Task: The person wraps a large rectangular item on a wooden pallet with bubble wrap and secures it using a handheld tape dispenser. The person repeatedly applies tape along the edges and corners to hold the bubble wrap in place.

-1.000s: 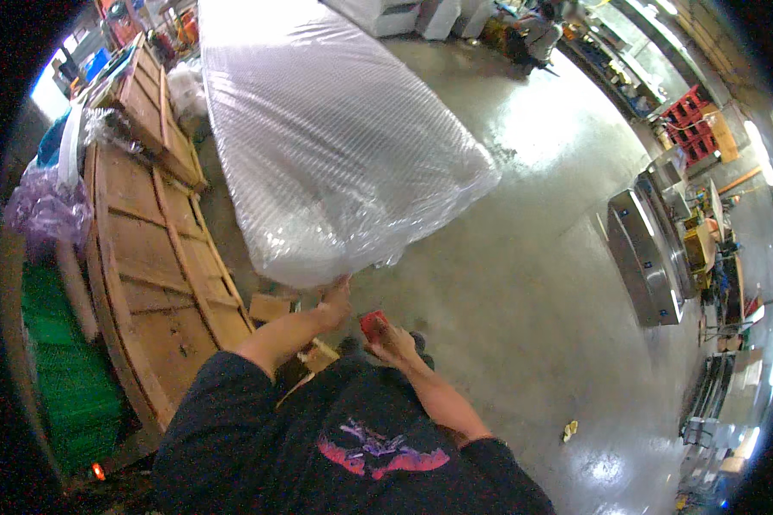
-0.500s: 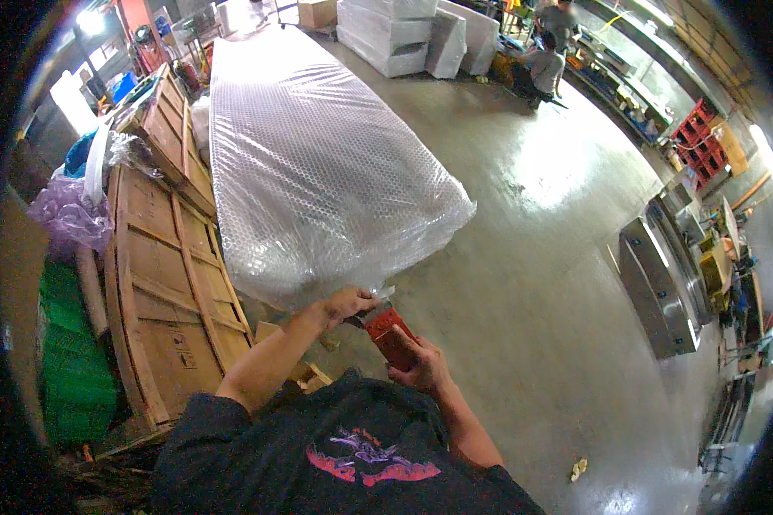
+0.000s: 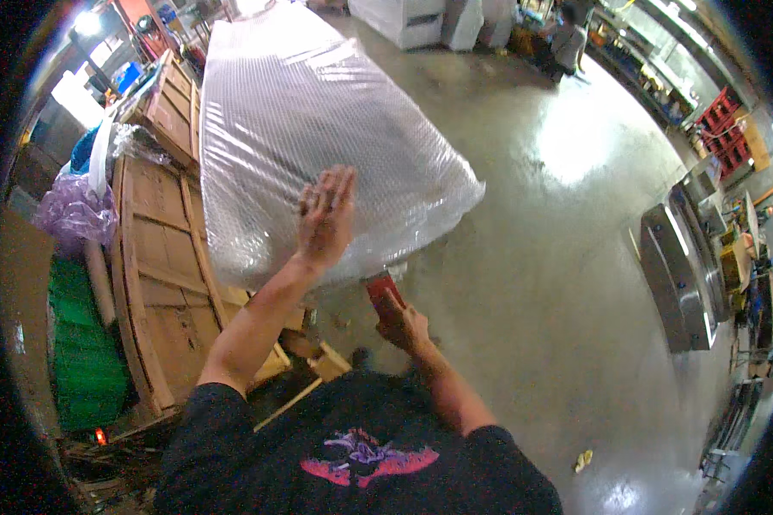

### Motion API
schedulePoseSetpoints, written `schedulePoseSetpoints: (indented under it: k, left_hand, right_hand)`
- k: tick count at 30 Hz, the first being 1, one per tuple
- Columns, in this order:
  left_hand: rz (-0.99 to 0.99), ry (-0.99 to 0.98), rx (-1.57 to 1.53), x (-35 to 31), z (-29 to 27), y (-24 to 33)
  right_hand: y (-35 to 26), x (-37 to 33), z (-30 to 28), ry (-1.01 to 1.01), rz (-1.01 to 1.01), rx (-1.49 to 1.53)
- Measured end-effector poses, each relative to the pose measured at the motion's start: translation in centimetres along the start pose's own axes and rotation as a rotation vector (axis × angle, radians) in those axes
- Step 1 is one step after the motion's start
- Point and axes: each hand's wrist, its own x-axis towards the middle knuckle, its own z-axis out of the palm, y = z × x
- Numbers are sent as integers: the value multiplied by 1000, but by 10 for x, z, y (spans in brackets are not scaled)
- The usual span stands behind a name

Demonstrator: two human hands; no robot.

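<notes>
A large long object wrapped in bubble wrap stretches away in front of me. My left hand is over its near end, fingers stretched out and holding nothing; whether the palm touches the wrap I cannot tell. Closed around a red tape dispenser, my right hand is just in front of the wrap's near edge. The dispenser's head points at that edge, and its lower part is hidden in my grip.
Wooden crate panels lean along the left, beside purple plastic film and a green sheet. Wood pieces lie near my body. A long metal unit stands at right. Another person crouches at the back.
My left hand has left the dispenser's head and moved forward over the bubble wrap, its fingers straightening. My right hand has moved slightly forward with the dispenser.
</notes>
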Motion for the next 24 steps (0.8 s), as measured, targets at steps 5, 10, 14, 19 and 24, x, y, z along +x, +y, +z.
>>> schedulePoseSetpoints:
  k: [5, 10, 14, 19, 24]
  left_hand:
    - [713, -542, -120, -132, 73, 37]
    - [-53, -829, -937, -180, 167, 20]
    - [-1045, -1130, -1282, -165, 154, 27]
    - [-1059, -1120, -1368, -153, 144, 29]
    - [-501, -1251, -947, -169, 195, 11]
  right_hand:
    - [20, 30, 41, -116, 13, 33]
    - [13, 62, 36, -181, 79, 44]
    - [23, 67, 64, -425, 143, -225]
    - [44, 2, 117, -345, 231, -159]
    - [39, -32, 88, -225, 409, 20]
